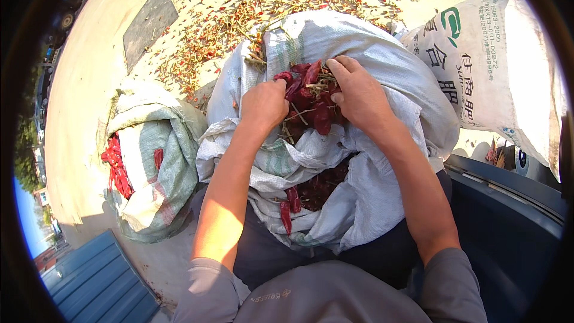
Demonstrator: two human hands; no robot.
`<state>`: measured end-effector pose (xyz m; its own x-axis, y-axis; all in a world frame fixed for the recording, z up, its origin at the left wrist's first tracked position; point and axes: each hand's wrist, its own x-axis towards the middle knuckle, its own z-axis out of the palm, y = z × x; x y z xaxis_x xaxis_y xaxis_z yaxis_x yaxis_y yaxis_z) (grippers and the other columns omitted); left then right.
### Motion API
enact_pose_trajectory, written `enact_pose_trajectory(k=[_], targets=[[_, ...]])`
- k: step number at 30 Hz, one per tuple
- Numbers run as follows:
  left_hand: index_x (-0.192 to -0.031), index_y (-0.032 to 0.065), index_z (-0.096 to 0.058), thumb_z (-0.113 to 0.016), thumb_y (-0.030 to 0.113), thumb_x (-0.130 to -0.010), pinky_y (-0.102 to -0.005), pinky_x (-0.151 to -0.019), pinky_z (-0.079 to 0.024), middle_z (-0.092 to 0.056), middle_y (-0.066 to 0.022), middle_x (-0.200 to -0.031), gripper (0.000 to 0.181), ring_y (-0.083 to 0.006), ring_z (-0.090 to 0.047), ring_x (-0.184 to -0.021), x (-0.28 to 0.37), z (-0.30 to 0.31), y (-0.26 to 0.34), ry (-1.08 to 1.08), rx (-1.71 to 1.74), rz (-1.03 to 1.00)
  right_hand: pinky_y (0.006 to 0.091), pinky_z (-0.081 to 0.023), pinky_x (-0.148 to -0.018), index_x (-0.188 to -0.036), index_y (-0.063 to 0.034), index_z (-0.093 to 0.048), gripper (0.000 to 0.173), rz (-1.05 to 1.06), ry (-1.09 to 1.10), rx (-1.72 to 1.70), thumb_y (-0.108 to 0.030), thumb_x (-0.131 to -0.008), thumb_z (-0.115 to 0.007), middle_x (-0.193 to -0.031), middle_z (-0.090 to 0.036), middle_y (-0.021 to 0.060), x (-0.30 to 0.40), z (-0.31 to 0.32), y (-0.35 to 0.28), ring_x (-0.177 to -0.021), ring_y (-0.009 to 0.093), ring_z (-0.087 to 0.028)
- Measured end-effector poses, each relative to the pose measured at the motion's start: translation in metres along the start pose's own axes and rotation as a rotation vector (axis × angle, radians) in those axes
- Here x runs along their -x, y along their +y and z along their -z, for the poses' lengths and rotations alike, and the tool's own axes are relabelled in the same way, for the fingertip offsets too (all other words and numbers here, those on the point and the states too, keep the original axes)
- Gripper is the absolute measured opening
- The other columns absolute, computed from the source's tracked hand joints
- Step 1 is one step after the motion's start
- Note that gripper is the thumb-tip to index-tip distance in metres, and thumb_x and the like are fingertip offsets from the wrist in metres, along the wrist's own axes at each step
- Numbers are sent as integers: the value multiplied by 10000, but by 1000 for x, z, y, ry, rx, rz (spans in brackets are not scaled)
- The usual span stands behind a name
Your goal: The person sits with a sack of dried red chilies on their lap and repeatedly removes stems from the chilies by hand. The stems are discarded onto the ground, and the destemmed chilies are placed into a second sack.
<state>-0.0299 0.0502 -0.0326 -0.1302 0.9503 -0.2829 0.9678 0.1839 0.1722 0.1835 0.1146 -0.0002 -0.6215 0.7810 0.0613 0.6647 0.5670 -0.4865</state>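
Both hands meet over a heap of dried red chili peppers (314, 94) with stems, bunched at the mouth of a white woven sack (381, 49). My left hand (264, 103) has its fingers curled at the heap's left edge, the thumb against a pepper. My right hand (358, 89) arches over the right edge, thumb and fingers apart, touching peppers and stems; whether it grips one is unclear. Nearer my lap, an open white woven sack (372, 197) holds darker red chilies (320, 188). Two loose red chilies (285, 217) lie on its folded cloth.
A greenish woven sack (157, 143) with red chilies (117, 168) stands at left. Stems and chili bits (269, 4) litter the ground beyond, beside a dark flat sheet (150, 24). A printed white sack (489, 67) is at right, above a blue metal edge (506, 188).
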Motion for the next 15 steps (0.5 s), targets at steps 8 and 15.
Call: enact_pose_trajectory(k=[8, 15], targets=[[-1089, 131, -763, -646, 149, -788, -471, -832, -560, -750, -172, -958, 323, -378, -713, -906, 14, 29, -2, 52, 439, 214, 487, -558, -783, -990, -52, -672, 131, -11, 137, -61, -130, -889, -643, -979, -697, 151, 5, 14, -7, -932, 354, -698], [-1132, 119, -721, -636, 111, -802, -499, -816, -559, -750, -171, -982, 341, -383, -718, -919, 14, -3, 11, -161, -94, 46, 480, -544, -751, -1037, -107, -718, 177, -76, -35, 46, -221, -903, -696, -939, -715, 130, 4, 14, -22, -874, 371, -692]])
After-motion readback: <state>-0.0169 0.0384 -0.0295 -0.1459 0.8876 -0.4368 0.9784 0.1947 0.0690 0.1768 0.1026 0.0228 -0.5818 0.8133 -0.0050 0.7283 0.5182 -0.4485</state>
